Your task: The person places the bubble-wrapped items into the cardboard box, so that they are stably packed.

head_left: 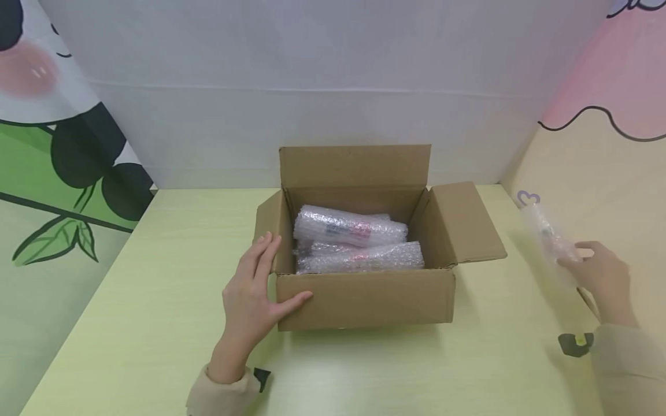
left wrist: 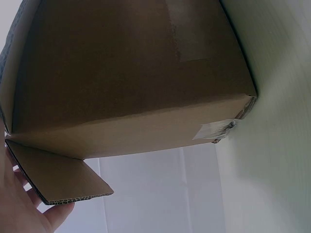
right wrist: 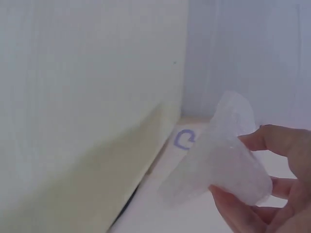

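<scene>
A cardboard box (head_left: 364, 300) stands with its flaps spread, holding several rolls wrapped in bubble wrap. The upper wrapped roll (head_left: 348, 226) lies across the others; coloured print shows through. My left hand (head_left: 255, 289) rests at the box's front left corner, fingers extended along the side flap (left wrist: 58, 179) and thumb lying against the front. Part of that hand is hidden by the flap in the left wrist view. Off to the right, my right hand (head_left: 603, 277) pinches another bubble-wrapped roll (right wrist: 218, 155) between thumb and fingers, tilted. What this wrap contains cannot be made out.
The box stands on a pale yellow table (head_left: 156, 323). Behind it hangs a white backdrop (head_left: 333, 115). Painted walls flank the table; the right one (head_left: 603, 179) is close to my right hand. The box's right flap (head_left: 468, 222) sticks out sideways.
</scene>
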A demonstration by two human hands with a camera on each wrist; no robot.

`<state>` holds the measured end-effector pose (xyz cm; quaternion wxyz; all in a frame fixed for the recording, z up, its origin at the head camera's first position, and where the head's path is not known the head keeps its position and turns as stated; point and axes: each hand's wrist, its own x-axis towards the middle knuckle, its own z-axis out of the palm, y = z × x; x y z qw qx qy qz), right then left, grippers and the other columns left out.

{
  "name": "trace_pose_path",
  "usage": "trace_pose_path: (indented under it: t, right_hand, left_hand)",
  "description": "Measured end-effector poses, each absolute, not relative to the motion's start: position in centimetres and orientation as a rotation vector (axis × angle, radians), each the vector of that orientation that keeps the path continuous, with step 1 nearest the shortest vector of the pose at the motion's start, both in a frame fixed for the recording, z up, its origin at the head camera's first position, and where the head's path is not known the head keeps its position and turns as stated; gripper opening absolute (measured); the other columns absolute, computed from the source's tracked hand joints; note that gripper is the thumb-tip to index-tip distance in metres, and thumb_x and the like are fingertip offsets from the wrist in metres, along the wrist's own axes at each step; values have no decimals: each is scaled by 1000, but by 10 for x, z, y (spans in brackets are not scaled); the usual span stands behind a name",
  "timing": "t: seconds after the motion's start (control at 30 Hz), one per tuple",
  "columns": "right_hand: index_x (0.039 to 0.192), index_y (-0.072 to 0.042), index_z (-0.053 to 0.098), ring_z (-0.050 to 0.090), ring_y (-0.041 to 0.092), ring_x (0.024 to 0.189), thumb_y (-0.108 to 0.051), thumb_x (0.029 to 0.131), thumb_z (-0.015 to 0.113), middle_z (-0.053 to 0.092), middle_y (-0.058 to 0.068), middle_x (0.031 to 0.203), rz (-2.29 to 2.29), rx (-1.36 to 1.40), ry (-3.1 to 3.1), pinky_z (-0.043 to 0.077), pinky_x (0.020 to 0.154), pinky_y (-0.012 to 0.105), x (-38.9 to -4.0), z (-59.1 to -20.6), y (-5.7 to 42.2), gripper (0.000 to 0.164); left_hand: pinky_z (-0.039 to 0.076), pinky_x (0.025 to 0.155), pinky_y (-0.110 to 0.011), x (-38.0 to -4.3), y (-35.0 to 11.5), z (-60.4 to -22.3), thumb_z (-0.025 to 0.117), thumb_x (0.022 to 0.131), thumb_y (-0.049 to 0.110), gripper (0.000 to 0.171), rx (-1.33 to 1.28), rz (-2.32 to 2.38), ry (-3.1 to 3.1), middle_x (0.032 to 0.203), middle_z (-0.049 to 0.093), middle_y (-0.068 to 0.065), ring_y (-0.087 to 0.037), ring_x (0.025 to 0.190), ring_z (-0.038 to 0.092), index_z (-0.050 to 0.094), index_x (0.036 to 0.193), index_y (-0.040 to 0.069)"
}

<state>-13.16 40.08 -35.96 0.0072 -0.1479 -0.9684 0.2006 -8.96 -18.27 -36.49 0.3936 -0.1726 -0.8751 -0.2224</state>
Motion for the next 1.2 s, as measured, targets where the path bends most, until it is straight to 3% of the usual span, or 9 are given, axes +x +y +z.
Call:
trace_pose_path:
  t: [0.23, 0.33, 0.47, 0.57, 0.67, 0.73, 0.9, 0.97, 1.2]
  right_hand:
    - [144, 4, 33, 43, 61, 115, -38, 98, 52, 47, 41, 128, 678, -378, -2883, 24, 103, 70, -135, -296, 353, 65]
    - [142, 1, 40, 69, 13, 90, -37, 94, 58, 53, 38, 126, 648, -301, -2784, 46, 90, 38, -134, -273, 332, 63]
    - [140, -8, 48, 28, -33, 69, -37, 90, 64, 61, 30, 124, 643, -233, -2695, 29, 59, 10, -126, -246, 302, 59]
    - [138, -16, 53, 35, -31, 75, -32, 87, 68, 69, -14, 112, 685, -156, -2617, 30, 59, 8, -118, -232, 278, 55]
    - [132, -20, 59, 39, -30, 81, -21, 83, 73, 51, -40, 94, 695, -13, -2523, 32, 60, 7, -112, -223, 253, 51]
    - [128, -16, 63, 41, -30, 84, -11, 79, 75, 59, -33, 96, 671, 146, -2464, 32, 62, 8, -109, -220, 236, 51]
    - [122, -6, 64, 62, 8, 91, 2, 72, 77, 70, 15, 103, 572, 508, -2426, 40, 71, 21, -107, -220, 193, 52]
    - [121, -8, 64, 62, 23, 85, 1, 73, 77, 70, 13, 105, 549, 596, -2454, 44, 69, 28, -108, -224, 177, 50]
    - [120, -14, 66, 57, 19, 67, -9, 76, 78, 67, 7, 97, 394, 745, -2590, 46, 53, 31, -115, -243, 135, 46]
  left_hand:
    - [54, 52, -38, -90, -183, -365, 43, 80, 82, 96, -439, -557, -2219, 135, 57, -15, -31, 125, 56, 52, 138, 6]
    - [53, 51, -37, -90, -183, -366, 43, 80, 82, 96, -435, -556, -2220, 136, 57, -15, -31, 125, 56, 52, 138, 6]
    - [53, 51, -37, -90, -183, -366, 43, 80, 82, 96, -435, -556, -2215, 135, 57, -15, -31, 124, 56, 52, 138, 6]
    - [54, 53, -38, -91, -183, -366, 43, 80, 82, 96, -439, -555, -2211, 135, 57, -15, -31, 124, 56, 52, 138, 6]
    - [55, 55, -39, -91, -183, -366, 44, 80, 82, 96, -442, -557, -2208, 135, 57, -15, -31, 124, 56, 52, 138, 6]
    - [55, 55, -38, -91, -183, -366, 44, 80, 82, 96, -443, -558, -2210, 135, 57, -15, -31, 124, 56, 52, 138, 6]
    - [55, 56, -39, -90, -184, -365, 44, 80, 82, 96, -439, -561, -2219, 135, 57, -16, -32, 124, 56, 51, 138, 6]
    - [56, 56, -39, -90, -184, -365, 43, 80, 82, 96, -437, -561, -2222, 135, 57, -16, -32, 124, 56, 51, 138, 6]
    - [55, 55, -39, -90, -183, -364, 45, 80, 81, 95, -441, -567, -2213, 135, 57, -16, -32, 124, 56, 52, 138, 6]
